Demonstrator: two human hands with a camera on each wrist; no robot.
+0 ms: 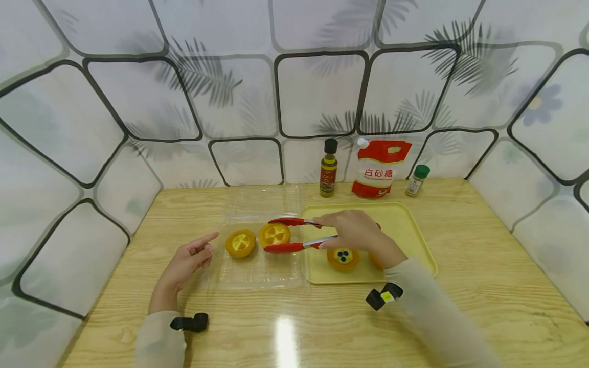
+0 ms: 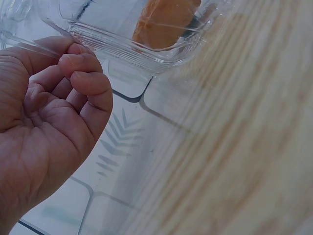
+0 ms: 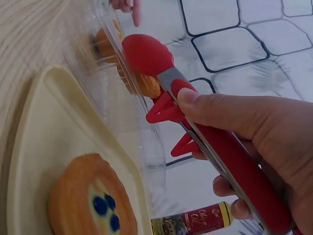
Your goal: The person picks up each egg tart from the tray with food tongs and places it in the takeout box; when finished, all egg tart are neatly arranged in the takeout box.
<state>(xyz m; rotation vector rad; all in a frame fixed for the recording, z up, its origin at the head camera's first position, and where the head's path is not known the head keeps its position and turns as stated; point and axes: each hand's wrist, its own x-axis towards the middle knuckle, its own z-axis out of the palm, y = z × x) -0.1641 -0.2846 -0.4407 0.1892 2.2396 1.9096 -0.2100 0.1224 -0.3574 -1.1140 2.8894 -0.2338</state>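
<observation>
My right hand point(image 1: 352, 232) grips red-and-silver tongs point(image 3: 227, 164). The red heads of the tongs stand on either side of a tart point(image 1: 275, 235) with yellow fruit pieces, inside a clear plastic container point(image 1: 257, 273). To its left in the same container lies another yellow-topped tart point(image 1: 241, 243). My left hand point(image 1: 186, 260) is at the container's left rim, index finger extended and the other fingers loosely bent. In the left wrist view its fingertips are by the clear rim; whether they pinch it is hard to see.
A yellow tray point(image 1: 395, 220) beside the container holds a blueberry-topped tart point(image 1: 342, 260) and another tart point(image 1: 375, 259) mostly hidden by the right arm. Along the wall stand an olive oil bottle point(image 1: 327, 171), a red-and-white sugar pouch point(image 1: 379, 171) and a green-capped jar point(image 1: 416, 181). The clear lid point(image 1: 262, 202) lies opened backward.
</observation>
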